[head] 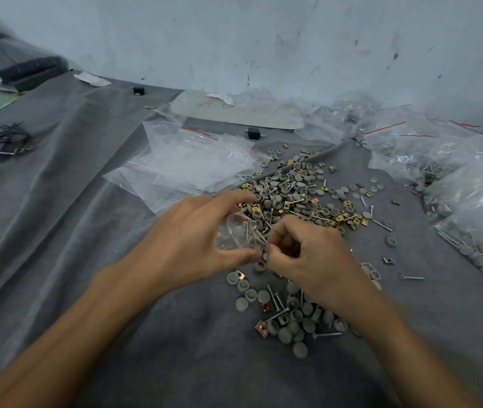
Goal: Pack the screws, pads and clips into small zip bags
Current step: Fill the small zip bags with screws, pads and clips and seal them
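Head view: the step in hand is filling one bag. The left hand (pixel 202 234) curls finger and thumb round the mouth of a small clear bag (pixel 233 231) and holds it agape just above the counter (pixel 87 237), at the centre of the frame. The right hand (pixel 308 254) meets it from 3 o'clock, fingers bunched tight at the opening, pinching what looks like a grey pad; exactly what it holds is partly hidden. Several screws already stand in the bag's mouth, points inward.

The loose stock lies round the hands. A heap (pixel 293 195) of mixed parts sits at 1 o'clock, and more are scattered at 5 o'clock. They are grey round pads (pixel 264 295), brass and copper square clips (pixel 261 327) and long screws (pixel 412 277).

My judgement is that the next move is to drop the pinched parts in and make up the count from the heap. The zip is then pressed closed, which needs both hands on the lip.

Containers: a flat stack of empty bags (pixel 193 163) with red zip lines lies at 11 o'clock, with nothing in them. Filled bags (pixel 475 231) crowd the counter's edge from 2 to 3 o'clock, holding pads and screws; clips inside cannot be made out.
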Tool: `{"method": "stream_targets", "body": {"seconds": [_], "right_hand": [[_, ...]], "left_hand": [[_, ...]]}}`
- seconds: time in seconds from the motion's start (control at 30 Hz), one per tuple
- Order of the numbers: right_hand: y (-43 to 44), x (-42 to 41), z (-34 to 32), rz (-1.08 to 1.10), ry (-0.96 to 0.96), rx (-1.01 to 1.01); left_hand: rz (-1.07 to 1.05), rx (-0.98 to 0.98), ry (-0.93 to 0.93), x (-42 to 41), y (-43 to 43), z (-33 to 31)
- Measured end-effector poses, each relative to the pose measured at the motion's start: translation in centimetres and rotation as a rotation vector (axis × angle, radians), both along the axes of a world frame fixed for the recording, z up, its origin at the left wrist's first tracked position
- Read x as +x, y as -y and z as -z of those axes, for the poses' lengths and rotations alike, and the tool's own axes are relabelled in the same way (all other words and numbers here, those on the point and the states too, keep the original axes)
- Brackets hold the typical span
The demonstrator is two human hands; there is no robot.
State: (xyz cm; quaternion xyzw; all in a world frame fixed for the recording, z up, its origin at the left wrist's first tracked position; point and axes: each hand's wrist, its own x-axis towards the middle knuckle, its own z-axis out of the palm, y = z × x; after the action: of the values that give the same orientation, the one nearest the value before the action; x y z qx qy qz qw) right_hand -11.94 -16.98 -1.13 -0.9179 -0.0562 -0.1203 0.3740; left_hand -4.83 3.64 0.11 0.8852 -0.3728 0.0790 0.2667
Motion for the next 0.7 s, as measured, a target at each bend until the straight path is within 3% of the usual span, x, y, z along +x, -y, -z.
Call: {"method": "stream_targets", "body": {"seconds": [0.7], "right_hand": [[1.4, -0.2, -0.6, -0.034, 0.08, 0.102]], "left_hand": [[-0.005, 0.016, 0.014, 0.0, -0.1, -0.1]]}}
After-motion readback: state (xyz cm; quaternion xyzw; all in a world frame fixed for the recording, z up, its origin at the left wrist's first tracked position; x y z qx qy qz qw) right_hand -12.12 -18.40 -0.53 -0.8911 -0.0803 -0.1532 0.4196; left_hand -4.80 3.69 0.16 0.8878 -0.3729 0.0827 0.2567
